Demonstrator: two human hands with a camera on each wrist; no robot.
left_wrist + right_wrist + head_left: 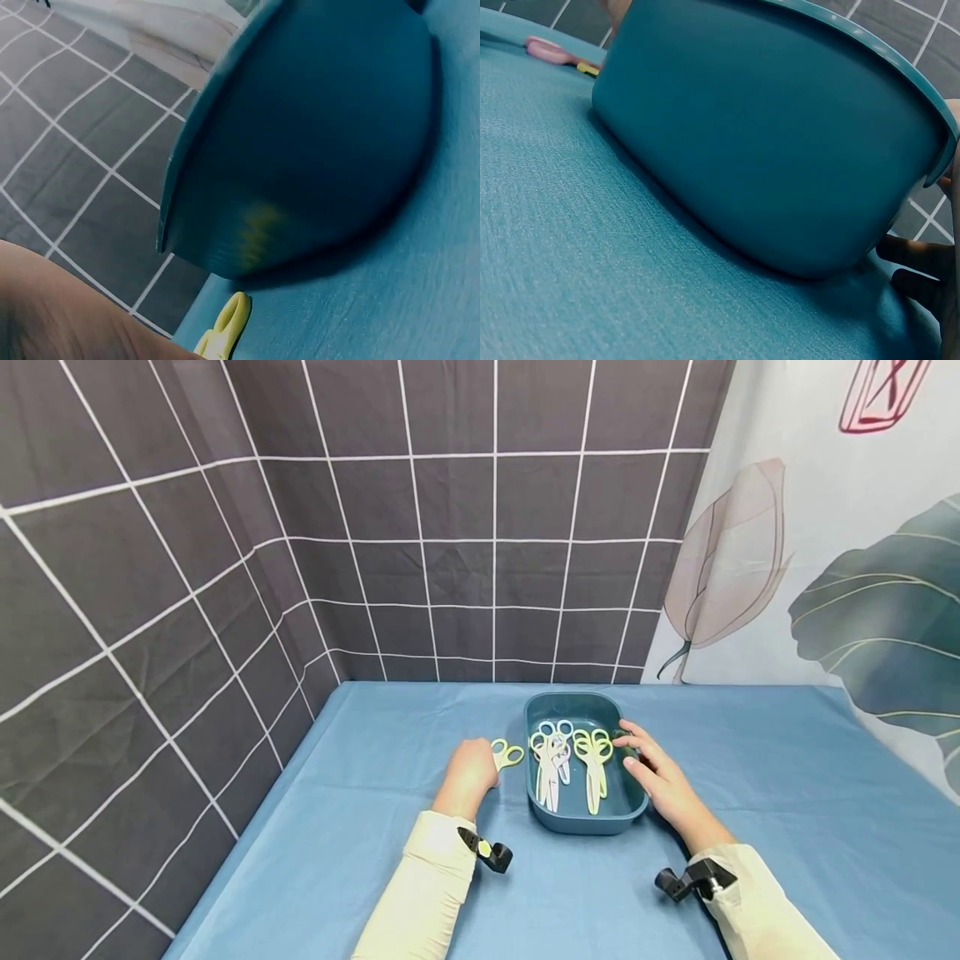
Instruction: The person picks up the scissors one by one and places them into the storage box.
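Left of the blue basin [588, 825], my left hand [472, 768] is low over the cloth with curled fingers, holding yellow-handled scissors [507, 754]. Their handle loops stick out toward the basin; the blades are hidden by the hand. In the left wrist view the yellow handle [234, 319] shows close to the basin's wall. My right hand [667, 785] rests at the basin's right rim, fingers spread, some over the edge and some along the outer wall. Inside the basin lie several scissors: yellow-green ones [594, 760] on the right, pale-handled ones [549, 764] on the left.
A pink handle [549, 51] lies on the cloth past the basin in the right wrist view. The blue cloth [337, 827] covers the table. Behind it hang a dark gridded curtain [457, 568] and a white leaf-print one [810, 635].
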